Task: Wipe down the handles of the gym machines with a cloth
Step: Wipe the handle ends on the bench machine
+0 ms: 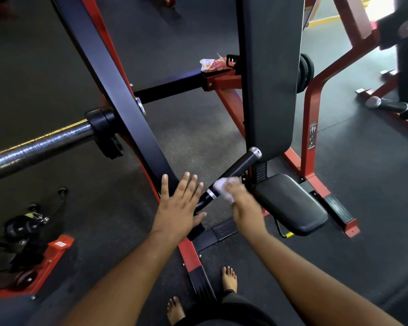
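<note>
A black handle [239, 167] with silver end caps sticks out from the red-and-black gym machine, slanting up to the right. My right hand [244, 203] grips a white cloth [223, 186] wrapped round the handle's lower part, just above its silver collar. My left hand [179, 205] lies flat with straight fingers against the machine's black lever arm [118, 90], just left of the handle. The right hand is blurred.
The black seat pad [292, 205] sits right of the handle, under the tall back pad [269, 74]. A steel weight bar [35, 149] juts out at left. Another handle [386, 104] shows at far right. A crumpled wrapper [216, 63] lies on the frame. My bare feet [229, 278] stand below.
</note>
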Tool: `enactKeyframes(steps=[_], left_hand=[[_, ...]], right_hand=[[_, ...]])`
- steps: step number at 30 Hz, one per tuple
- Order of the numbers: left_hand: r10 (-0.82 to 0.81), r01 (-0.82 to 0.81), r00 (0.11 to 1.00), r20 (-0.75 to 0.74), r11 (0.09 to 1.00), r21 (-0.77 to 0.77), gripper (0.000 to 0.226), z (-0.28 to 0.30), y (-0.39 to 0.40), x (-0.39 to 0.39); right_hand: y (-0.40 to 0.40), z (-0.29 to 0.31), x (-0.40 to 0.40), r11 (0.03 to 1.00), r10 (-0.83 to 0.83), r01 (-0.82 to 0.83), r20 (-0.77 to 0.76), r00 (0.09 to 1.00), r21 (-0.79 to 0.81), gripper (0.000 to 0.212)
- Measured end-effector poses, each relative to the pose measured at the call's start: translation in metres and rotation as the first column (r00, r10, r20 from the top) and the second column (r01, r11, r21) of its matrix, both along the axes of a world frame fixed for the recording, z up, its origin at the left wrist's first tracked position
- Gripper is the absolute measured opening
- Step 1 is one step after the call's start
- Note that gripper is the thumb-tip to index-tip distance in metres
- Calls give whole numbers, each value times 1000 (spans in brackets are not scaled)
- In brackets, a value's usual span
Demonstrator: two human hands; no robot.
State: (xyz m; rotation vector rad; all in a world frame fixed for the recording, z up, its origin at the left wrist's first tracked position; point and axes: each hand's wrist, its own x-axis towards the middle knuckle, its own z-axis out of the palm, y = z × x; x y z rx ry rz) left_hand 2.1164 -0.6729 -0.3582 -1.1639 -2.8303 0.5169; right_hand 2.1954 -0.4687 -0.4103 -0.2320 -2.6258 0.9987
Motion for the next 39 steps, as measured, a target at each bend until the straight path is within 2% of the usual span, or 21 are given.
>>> enactKeyframes(steps=[2,3,7,9,17,18,20,22,23,25,30,33,35,37,38,39], left_hand=[[-11,11,1000,-1,1000,-7,80,0,0,-1],[-18,18,1000,2,1000,-9,80,-1,0,0],[-31,31,1000,-5,999,-15,78,0,-2,2],[-31,30,1000,-5,999,-11,77,0,-2,1],[-4,4,1000,-1,1000,-14,77,4,0,1],[-1,1,1000,2,1000,-19,76,3,0,1],[3,-3,1000,9,1000,-30,76,2,1,1],[6,-5,1000,13,999,-36,76,3,1,1],[5,-5,1000,9,999,-36,76,3,1,1],[4,-4,1000,1,999,-35,76,3,1,1],[20,-20,1000,1,1000,-7,75,4,2,2],[21,-21,1000,8,1000,-3,75,4,2,3],[21,-21,1000,4,1000,-5,75,3,2,2],[20,-20,1000,2,1000,-13,76,4,2,2],[21,-21,1000,2,1000,-16,76,4,3,2],[21,-21,1000,2,1000,-17,76,4,3,2]], right_hand=[[29,18,-18,965,-253,249,-36,967,-88,54],[40,25,-29,952,-299,297,-23,954,-74,55],[46,15,-52,968,-171,162,28,985,190,61],[28,0,-43,974,-139,126,58,989,190,62],[-28,-21,10,987,160,-158,86,983,-25,62],[-25,-17,14,989,128,-123,53,990,-87,65],[-7,-6,11,968,-118,115,-2,993,-222,72],[20,5,-8,892,-354,325,-35,935,-315,64],[32,11,-20,864,-409,375,-36,912,-335,55],[43,17,-40,847,-430,409,14,902,-338,47],[-5,3,-38,813,-413,409,85,907,-415,54],[-44,-7,-18,815,-341,370,146,929,-446,55],[-65,-14,3,823,-228,284,171,959,-493,54],[-68,-19,22,752,-161,252,200,966,-609,44],[-61,-17,25,673,-199,312,242,950,-671,37],[-49,-16,23,555,-274,396,289,918,-732,29]])
